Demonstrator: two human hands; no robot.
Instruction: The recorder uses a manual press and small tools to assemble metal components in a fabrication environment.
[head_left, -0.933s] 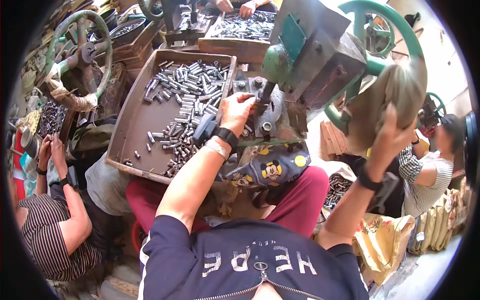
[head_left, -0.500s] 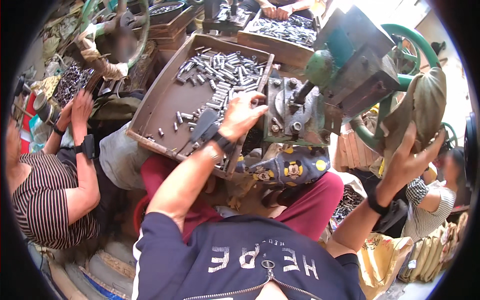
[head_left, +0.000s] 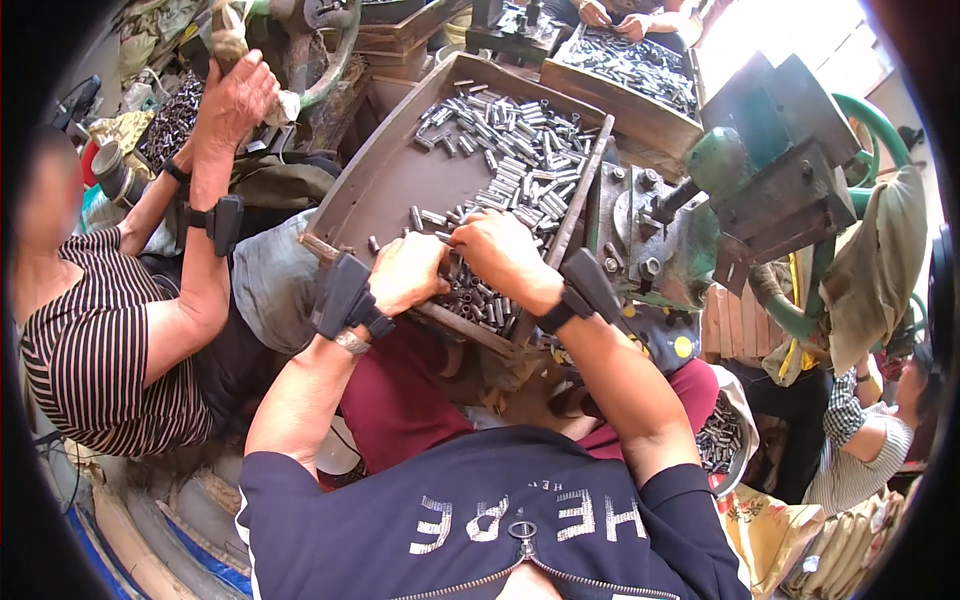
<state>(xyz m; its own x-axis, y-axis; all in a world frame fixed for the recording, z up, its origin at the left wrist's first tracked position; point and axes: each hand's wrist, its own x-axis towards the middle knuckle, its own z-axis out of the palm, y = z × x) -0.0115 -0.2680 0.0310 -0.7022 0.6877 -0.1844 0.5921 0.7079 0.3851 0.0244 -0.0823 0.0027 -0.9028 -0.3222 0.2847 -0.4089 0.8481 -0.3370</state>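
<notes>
Over the near part of a wooden tray (head_left: 430, 185), my left hand (head_left: 408, 272) and my right hand (head_left: 505, 258) come close together, both with fingers curled in. What they pinch, if anything, is hidden by the fingers. Short shiny metal tubes (head_left: 535, 165) lie heaped in the tray's far right part. More tubes (head_left: 482, 300) fill its near corner, just below my hands. Right of the tray stands a green hand press (head_left: 735, 165) with a bolted steel bed (head_left: 625, 225). Its wheel rim is wrapped in a cloth (head_left: 875, 265), which neither hand touches.
At the left, a co-worker in a striped top (head_left: 110, 350) grips another press's wrapped wheel. A second box of tubes (head_left: 630, 70) stands beyond the tray, with another person's hands over it. A bag of metal pieces (head_left: 722, 435) sits by my right knee.
My right hand has left the cloth-wrapped wheel and come over the tray. My left hand has drawn back from the press bed to the tray's near side. The view has shifted.
</notes>
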